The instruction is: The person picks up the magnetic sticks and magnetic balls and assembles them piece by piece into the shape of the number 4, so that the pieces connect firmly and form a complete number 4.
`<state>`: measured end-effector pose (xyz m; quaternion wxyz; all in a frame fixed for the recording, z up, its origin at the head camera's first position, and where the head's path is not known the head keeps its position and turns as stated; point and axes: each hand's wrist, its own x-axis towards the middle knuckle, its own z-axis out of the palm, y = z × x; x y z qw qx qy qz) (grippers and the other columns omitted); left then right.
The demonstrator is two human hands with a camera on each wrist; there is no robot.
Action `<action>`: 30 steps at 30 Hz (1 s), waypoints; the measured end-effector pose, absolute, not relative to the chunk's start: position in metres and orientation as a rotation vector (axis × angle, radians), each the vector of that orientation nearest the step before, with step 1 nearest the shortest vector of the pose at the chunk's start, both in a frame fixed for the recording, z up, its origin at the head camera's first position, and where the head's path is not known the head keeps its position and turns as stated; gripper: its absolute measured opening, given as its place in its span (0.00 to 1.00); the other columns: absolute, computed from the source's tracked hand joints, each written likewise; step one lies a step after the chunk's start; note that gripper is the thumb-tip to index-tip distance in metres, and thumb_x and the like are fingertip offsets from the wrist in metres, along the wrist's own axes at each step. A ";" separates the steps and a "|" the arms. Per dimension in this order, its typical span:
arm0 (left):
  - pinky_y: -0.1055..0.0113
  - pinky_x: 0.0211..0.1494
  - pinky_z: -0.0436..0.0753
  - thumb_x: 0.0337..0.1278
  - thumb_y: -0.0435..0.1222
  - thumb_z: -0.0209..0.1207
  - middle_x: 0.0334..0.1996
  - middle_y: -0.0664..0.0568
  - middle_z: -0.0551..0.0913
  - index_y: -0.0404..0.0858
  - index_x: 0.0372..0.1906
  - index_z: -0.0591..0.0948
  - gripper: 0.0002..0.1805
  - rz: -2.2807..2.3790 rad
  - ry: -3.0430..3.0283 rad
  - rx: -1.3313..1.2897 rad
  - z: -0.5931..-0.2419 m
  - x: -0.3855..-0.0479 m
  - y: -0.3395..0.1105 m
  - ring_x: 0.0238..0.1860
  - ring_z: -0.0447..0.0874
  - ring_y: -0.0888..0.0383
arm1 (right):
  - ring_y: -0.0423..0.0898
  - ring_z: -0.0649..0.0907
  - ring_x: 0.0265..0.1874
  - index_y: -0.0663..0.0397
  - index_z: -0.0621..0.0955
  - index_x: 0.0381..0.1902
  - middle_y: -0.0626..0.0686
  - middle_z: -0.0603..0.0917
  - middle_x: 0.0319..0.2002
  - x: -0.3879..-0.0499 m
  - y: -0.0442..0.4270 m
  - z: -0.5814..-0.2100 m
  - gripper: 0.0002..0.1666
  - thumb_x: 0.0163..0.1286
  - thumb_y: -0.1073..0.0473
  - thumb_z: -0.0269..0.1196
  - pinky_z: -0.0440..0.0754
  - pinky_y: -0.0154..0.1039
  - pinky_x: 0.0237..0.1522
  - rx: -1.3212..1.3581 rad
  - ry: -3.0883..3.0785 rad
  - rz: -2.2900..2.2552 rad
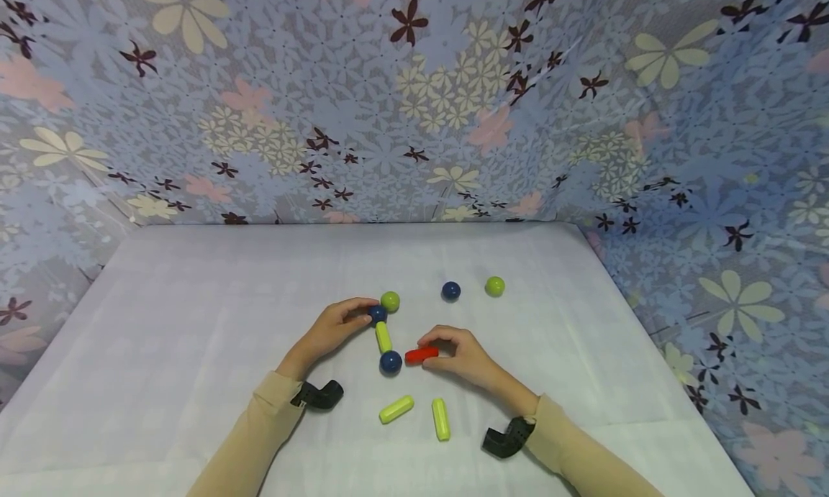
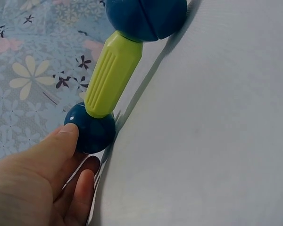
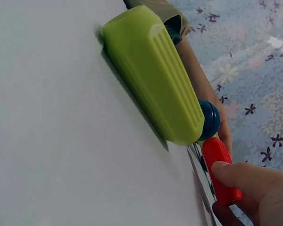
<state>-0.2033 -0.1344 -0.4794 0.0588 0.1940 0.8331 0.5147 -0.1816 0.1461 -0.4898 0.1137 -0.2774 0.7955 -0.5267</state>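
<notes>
From my distant seat I see the left hand, fingers nearly closed, pinching the far dark-blue ball on the fluted lime-green rod, whose other end meets the near dark-blue ball. Right of that rod, the right hand pinches a red rod between thumb and fingers. Just beyond the lime-green rod sits a green ball on the white surface.
</notes>
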 end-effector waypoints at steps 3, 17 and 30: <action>0.55 0.59 0.78 0.66 0.35 0.54 0.59 0.43 0.78 0.37 0.59 0.76 0.19 1.556 2.527 0.574 -0.490 -0.209 -0.136 0.59 0.77 0.48 | 0.36 0.79 0.43 0.58 0.83 0.45 0.54 0.85 0.42 -0.181 0.145 -0.490 0.17 0.56 0.62 0.70 0.76 0.28 0.53 -0.808 2.334 -1.549; 0.65 0.54 0.77 0.51 0.40 0.68 0.60 0.46 0.78 0.41 0.61 0.75 0.30 1.514 2.539 0.640 -0.493 -0.210 -0.137 0.58 0.76 0.49 | 0.40 0.79 0.42 0.59 0.84 0.43 0.55 0.84 0.41 -0.171 0.125 -0.489 0.16 0.56 0.62 0.70 0.76 0.29 0.51 -0.907 2.343 -1.563; 0.67 0.55 0.76 0.44 0.43 0.72 0.61 0.49 0.77 0.43 0.62 0.74 0.36 1.503 2.529 0.665 -0.495 -0.210 -0.137 0.60 0.74 0.51 | 0.39 0.79 0.43 0.58 0.83 0.44 0.54 0.84 0.41 -0.170 0.126 -0.492 0.16 0.56 0.65 0.70 0.77 0.29 0.51 -0.994 2.351 -1.553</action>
